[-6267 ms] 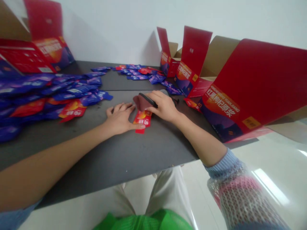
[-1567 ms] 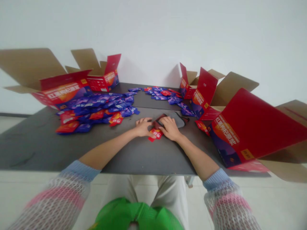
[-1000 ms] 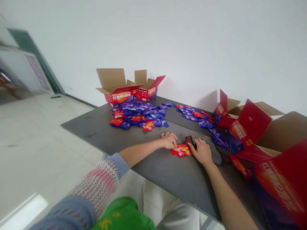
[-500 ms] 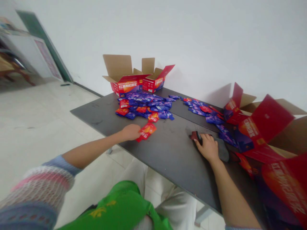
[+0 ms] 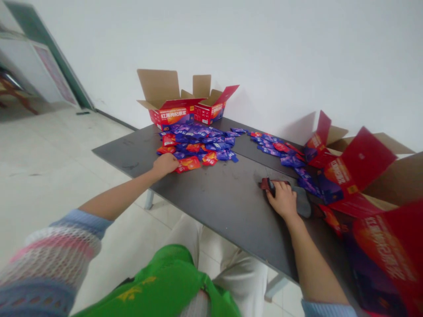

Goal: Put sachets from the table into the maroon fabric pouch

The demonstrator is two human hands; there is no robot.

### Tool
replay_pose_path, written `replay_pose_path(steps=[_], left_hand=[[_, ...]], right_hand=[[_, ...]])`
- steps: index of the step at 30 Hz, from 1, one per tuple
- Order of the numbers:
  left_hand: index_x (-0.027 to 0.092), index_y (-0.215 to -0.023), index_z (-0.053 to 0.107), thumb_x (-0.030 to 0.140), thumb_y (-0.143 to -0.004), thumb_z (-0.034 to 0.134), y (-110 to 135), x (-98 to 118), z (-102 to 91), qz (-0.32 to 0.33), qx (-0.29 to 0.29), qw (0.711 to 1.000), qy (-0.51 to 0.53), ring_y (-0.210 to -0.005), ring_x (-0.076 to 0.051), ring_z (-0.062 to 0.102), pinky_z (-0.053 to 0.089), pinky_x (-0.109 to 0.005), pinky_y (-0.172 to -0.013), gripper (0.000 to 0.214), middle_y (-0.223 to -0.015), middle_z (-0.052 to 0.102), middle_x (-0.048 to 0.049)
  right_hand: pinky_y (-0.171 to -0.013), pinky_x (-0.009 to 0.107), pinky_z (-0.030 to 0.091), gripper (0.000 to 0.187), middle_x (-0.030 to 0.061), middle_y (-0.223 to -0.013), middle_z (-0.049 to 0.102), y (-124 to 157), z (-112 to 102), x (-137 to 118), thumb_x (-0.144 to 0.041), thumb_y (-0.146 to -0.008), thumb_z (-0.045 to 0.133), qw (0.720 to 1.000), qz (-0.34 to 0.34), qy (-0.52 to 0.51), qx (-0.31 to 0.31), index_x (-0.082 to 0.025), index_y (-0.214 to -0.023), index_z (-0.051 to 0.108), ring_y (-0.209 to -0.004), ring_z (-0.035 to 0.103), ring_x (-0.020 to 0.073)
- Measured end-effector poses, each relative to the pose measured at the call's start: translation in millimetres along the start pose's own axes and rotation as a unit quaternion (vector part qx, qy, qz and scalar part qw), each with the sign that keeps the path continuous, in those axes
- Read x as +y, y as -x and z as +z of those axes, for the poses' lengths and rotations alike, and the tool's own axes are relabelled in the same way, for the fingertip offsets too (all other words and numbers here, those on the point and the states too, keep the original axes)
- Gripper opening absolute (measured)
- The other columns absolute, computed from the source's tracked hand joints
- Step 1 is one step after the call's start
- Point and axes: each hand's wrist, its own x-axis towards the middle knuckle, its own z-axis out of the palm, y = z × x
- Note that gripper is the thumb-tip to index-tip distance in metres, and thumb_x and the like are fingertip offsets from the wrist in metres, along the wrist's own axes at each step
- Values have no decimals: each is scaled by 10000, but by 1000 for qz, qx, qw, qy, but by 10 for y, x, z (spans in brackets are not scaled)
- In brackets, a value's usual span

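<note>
My left hand (image 5: 166,164) is closed on the left end of a red and orange pouch (image 5: 188,164), at the near edge of a heap of purple and red pouches (image 5: 205,140). Another red pouch (image 5: 209,158) lies just to its right, by the heap. On the right side of the table, my right hand (image 5: 283,199) has its fingers curled over a dark object with a reddish-brown end (image 5: 265,184). A grey flat part (image 5: 303,202) shows beyond the hand; I cannot tell what the object is.
Two open red cartons (image 5: 173,117) stand behind the heap. More open cartons (image 5: 342,176) line the right side, close to my right arm. A row of purple and red pouches (image 5: 276,146) runs along the back of the dark table (image 5: 211,198), against a white wall.
My left hand has moved left and away from me with the red pouch, up to the heap's near edge. My right hand stays on the dark object. The view has shifted slightly.
</note>
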Motion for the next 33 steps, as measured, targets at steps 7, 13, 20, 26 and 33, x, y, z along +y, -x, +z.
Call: replay_pose_path(steps=[7, 13, 20, 26, 33], left_hand=[[206, -1173, 644, 404, -897, 476, 340, -40, 169, 50, 109, 992, -30, -1034, -288, 688, 501, -350, -816, 379, -1126, 742, -95], [228, -1055, 673, 417, -946, 354, 445, 67, 261, 161, 77, 972, -150, -928, -277, 683, 465, -330, -718, 386, -1061, 753, -53], [245, -1112, 694, 557, -892, 352, 10, 605, 337, 208, 104, 964, -131, -883, -250, 678, 432, -285, -674, 513, -1022, 752, -45], [178, -963, 695, 437, -803, 597, -293, 1548, 709, 370, -19, 915, 160, -794, -130, 627, 467, -211, -780, 320, -863, 727, 17], [6, -1148, 631, 244, -849, 500, 112, 3262, 1361, 383, -129, 853, 331, -809, -148, 647, 534, -286, -731, 405, -1033, 743, -160]], right_hand=[[-893, 441, 387, 437, 179, -1321, 611, 41, -48, -102, -386, -962, 470, 1000, 16, -19, 1, -169, -1324, 578, -1204, 493, 337], [-935, 487, 383, 404, 192, -1313, 594, 115, -95, -389, -325, -967, 469, 997, 72, -17, 12, -153, -1322, 552, -1213, 469, 337], [-972, 500, 392, 281, 183, -1282, 600, 440, -231, -764, -259, -985, 433, 997, 78, 11, -4, -152, -1213, 557, -1197, 476, 295], [-914, 482, 422, 247, 132, -1288, 609, 1164, -479, -1017, -244, -958, 478, 1000, 4, -25, -5, -177, -1188, 542, -1221, 463, 270], [-898, 420, 476, 332, 67, -1230, 616, 1658, -476, -1097, -329, -870, 594, 984, 114, -133, 41, -227, -1182, 547, -1165, 488, 250]])
